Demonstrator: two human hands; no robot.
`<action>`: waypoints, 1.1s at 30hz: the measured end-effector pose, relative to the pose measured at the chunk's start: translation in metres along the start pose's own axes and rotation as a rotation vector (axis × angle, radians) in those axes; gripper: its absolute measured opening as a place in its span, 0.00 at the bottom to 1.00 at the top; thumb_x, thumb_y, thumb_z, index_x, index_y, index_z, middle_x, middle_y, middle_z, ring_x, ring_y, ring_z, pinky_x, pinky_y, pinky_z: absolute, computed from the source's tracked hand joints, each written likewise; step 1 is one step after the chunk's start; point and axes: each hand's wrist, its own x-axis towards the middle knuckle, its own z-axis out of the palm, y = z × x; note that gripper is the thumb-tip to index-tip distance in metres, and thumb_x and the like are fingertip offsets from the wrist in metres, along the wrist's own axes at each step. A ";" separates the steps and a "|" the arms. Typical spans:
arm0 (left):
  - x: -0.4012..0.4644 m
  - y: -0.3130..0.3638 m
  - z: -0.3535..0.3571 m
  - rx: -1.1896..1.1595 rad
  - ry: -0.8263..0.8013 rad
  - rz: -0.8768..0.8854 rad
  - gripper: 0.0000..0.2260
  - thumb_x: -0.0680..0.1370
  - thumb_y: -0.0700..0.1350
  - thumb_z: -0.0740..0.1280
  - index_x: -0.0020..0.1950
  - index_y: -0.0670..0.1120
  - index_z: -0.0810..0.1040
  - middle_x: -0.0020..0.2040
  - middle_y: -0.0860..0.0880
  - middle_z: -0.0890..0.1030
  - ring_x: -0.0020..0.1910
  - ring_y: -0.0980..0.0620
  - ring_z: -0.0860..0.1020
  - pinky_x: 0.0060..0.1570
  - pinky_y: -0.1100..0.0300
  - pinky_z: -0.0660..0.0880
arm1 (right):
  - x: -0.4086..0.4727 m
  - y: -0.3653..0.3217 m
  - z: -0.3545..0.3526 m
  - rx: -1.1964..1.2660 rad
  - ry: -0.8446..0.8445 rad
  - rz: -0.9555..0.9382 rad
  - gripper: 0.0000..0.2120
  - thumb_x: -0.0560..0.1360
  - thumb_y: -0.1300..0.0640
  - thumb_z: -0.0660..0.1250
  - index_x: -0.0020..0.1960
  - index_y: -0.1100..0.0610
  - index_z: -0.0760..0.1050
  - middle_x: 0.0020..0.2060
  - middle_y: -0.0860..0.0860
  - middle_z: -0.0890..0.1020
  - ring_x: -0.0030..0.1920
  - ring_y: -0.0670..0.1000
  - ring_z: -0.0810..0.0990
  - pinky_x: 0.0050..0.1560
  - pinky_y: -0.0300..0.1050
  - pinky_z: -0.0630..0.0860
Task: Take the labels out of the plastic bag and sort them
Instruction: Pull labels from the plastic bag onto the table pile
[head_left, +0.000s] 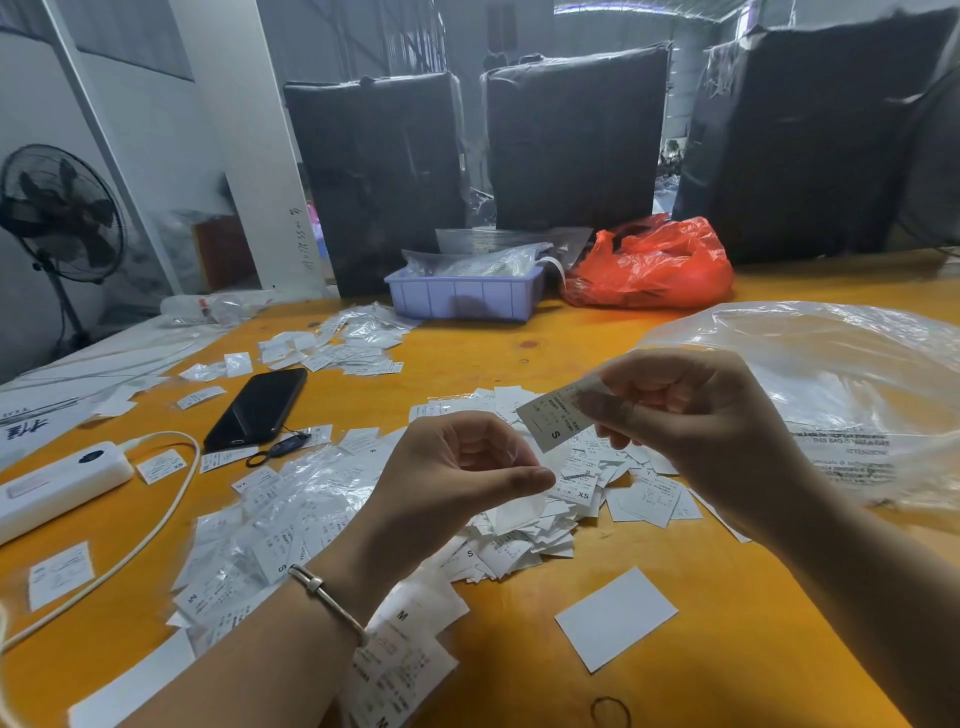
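Both hands hover over the desk (519, 332): the right hand (691, 415) pinches a label (556, 421) marked S. The left hand (457, 467) pinches a small clear bag (519, 512) above the label pile (571, 499).

a: can you read the label (555, 422) pinched in the right hand (691, 415)?
b: only the "s"; the small print is blurred, and fingers hide its right end.
a: the clear plastic bag (831, 384)?
b: cut off by the right edge, its printed warning mostly unreadable.
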 end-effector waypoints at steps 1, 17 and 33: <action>0.000 0.000 0.000 0.004 -0.003 0.001 0.06 0.65 0.48 0.78 0.37 0.49 0.84 0.40 0.49 0.85 0.43 0.51 0.84 0.42 0.63 0.79 | 0.000 0.000 0.000 -0.012 0.005 -0.007 0.07 0.68 0.58 0.71 0.42 0.61 0.83 0.32 0.56 0.82 0.30 0.46 0.76 0.31 0.36 0.73; 0.000 -0.002 0.000 0.033 -0.013 -0.011 0.06 0.65 0.48 0.78 0.38 0.48 0.84 0.40 0.48 0.85 0.43 0.51 0.83 0.43 0.62 0.80 | -0.001 0.002 -0.001 -0.079 -0.040 -0.003 0.07 0.69 0.58 0.70 0.44 0.59 0.83 0.34 0.56 0.83 0.32 0.48 0.78 0.32 0.39 0.76; 0.000 -0.001 0.000 0.036 -0.007 0.008 0.05 0.65 0.47 0.78 0.36 0.50 0.84 0.38 0.50 0.85 0.39 0.55 0.83 0.41 0.65 0.78 | -0.001 0.000 -0.004 -0.144 0.007 -0.085 0.07 0.69 0.58 0.70 0.43 0.61 0.83 0.32 0.57 0.82 0.30 0.50 0.77 0.31 0.41 0.75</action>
